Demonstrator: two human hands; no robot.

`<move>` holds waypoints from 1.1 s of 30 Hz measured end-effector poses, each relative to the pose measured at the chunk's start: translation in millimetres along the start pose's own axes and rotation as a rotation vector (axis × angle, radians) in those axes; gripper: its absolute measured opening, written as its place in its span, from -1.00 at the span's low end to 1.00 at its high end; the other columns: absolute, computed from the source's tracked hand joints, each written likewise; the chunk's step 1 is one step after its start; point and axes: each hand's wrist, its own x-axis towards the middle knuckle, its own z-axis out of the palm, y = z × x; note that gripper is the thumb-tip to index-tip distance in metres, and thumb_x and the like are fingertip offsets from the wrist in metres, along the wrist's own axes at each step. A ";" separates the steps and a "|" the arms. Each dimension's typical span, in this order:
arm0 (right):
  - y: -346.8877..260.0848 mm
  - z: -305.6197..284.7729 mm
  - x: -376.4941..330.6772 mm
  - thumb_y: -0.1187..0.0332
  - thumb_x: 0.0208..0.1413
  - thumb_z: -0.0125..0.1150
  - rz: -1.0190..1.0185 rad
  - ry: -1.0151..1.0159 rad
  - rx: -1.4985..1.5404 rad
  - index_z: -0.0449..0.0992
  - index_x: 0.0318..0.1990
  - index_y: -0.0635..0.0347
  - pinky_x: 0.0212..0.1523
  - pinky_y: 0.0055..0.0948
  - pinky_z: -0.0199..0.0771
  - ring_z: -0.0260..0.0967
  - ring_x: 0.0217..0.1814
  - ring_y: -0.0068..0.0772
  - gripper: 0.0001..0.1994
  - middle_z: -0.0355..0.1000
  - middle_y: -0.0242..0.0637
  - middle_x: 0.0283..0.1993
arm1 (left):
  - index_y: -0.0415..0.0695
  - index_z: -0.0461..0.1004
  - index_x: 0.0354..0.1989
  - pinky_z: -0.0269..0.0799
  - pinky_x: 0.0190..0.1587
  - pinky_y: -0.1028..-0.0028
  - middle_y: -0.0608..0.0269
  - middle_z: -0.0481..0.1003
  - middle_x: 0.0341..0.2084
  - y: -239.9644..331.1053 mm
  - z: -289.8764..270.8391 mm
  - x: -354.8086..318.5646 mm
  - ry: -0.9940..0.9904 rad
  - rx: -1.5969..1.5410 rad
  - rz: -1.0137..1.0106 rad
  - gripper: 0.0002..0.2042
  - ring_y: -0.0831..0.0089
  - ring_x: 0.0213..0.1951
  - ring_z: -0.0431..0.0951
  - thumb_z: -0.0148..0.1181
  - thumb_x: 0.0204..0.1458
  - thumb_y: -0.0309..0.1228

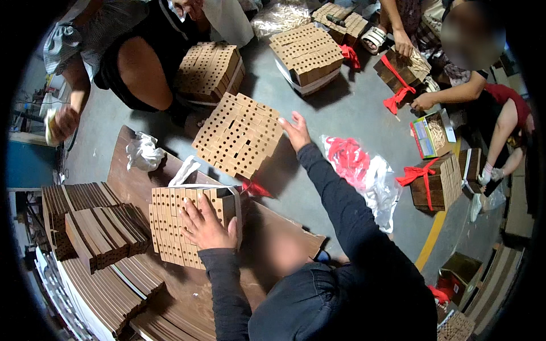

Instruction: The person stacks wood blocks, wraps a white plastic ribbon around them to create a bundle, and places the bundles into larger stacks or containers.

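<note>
My left hand [208, 224] lies flat, fingers spread, on the top of a bundle of drilled wooden pieces [170, 227]. A white strap [238, 213] runs round that bundle's side. My right hand [296, 132] is open, its fingers at the right corner of a second drilled bundle [238, 135] farther off; whether it presses on it I cannot tell. Rows of dark round holes cover both tops. A bit of red cloth [257, 187] shows between the two bundles.
Stacked brown boards [105, 230] stand at the left, and a crumpled white bag [144, 151] lies on a brown sheet [126, 170]. Plastic bags of red and white material [364, 176] lie on the floor at right. More bundles [307, 54] and co-workers' hands [422, 101] are beyond.
</note>
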 end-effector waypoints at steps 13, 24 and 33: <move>-16.2 68.7 4.6 0.12 -0.27 0.39 0.093 0.090 -0.289 0.11 0.13 0.36 0.15 -0.32 0.18 0.20 0.11 -0.15 -0.17 0.21 -0.02 0.06 | 0.01 -0.07 0.28 -0.21 0.17 -0.15 -0.07 -0.10 0.25 3.9 -0.7 5.0 0.007 0.082 -0.031 -0.08 -0.08 0.28 -0.17 0.31 -0.34 -0.22; -24.8 80.2 18.2 0.07 -0.29 0.36 0.138 0.092 -0.231 0.22 0.07 0.28 0.13 -0.30 0.19 0.21 0.10 -0.10 -0.25 0.23 0.02 0.05 | 0.03 -0.07 0.28 -0.18 0.16 -0.16 -0.04 -0.10 0.25 5.3 -0.3 4.4 0.009 0.090 -0.024 -0.07 -0.07 0.27 -0.13 0.32 -0.35 -0.19; -21.8 70.2 19.4 0.10 -0.26 0.38 0.145 0.008 -0.081 0.18 0.10 0.26 0.11 -0.38 0.21 0.23 0.09 -0.21 -0.24 0.28 -0.03 0.04 | 0.04 -0.07 0.28 -0.17 0.17 -0.14 -0.02 -0.11 0.26 7.3 -3.9 5.2 0.009 0.056 -0.024 -0.06 -0.06 0.27 -0.15 0.34 -0.36 -0.20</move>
